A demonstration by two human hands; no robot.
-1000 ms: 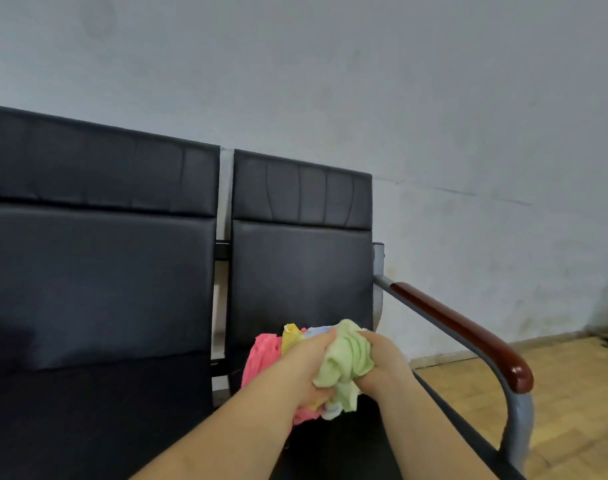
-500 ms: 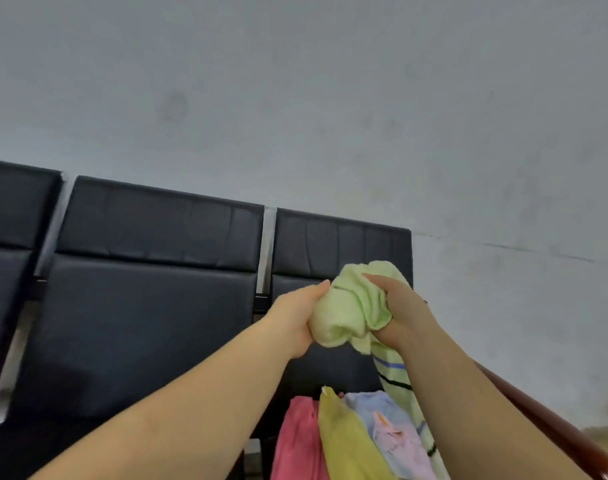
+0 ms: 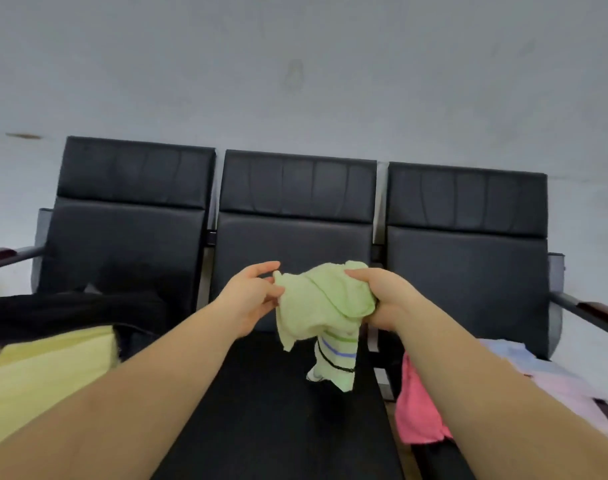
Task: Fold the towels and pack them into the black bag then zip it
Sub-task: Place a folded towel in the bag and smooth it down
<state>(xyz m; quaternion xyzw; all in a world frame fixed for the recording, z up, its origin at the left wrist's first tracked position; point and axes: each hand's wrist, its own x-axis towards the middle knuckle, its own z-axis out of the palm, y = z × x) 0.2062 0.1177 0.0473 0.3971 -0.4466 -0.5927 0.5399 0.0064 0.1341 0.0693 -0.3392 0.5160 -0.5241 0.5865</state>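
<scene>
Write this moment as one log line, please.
step: unfolding | item: green towel | left hand: pinches edge | right hand: grips bunch | over: middle seat | folded: no

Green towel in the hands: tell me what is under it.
The green towel, bunched between left hand and right hand, hangs above the black middle seat. Its striped end dangles low; whether it touches the seat cannot be told.
</scene>
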